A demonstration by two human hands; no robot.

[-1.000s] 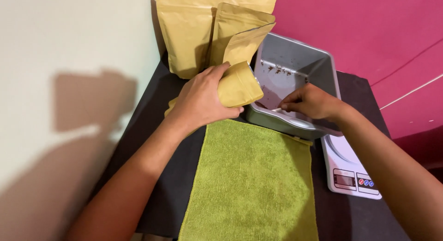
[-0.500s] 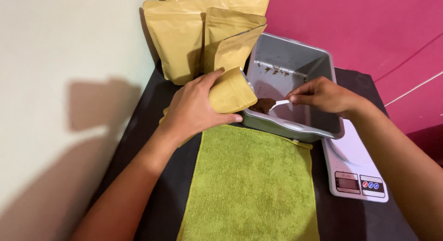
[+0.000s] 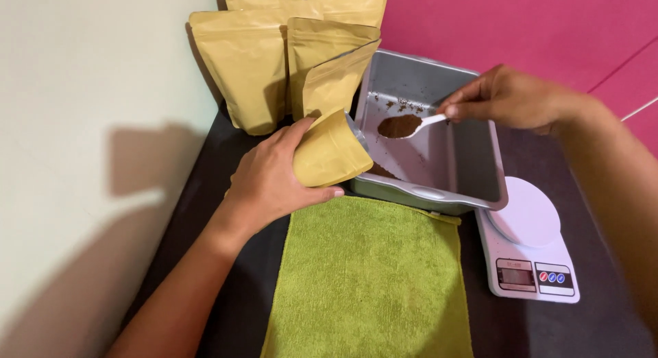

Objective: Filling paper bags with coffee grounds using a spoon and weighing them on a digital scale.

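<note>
My left hand (image 3: 271, 181) grips a tan paper pouch (image 3: 329, 152), tilted with its open mouth facing the grey tray (image 3: 480, 162). My right hand (image 3: 510, 97) holds a white spoon (image 3: 428, 121) heaped with brown powder (image 3: 399, 126), raised over the tray just right of the pouch mouth. Some brown powder lies on the tray floor near the pouch, partly hidden by it.
Several tan stand-up pouches (image 3: 240, 63) stand at the back left against the wall. A green cloth (image 3: 367, 282) lies in front of the tray on the dark table (image 3: 205, 214). A white kitchen scale (image 3: 531, 252) sits at the right, partly under the tray's corner.
My right hand has lifted out of the tray with the spoon, now loaded with brown powder. The left hand keeps the pouch tilted at the tray's edge.
</note>
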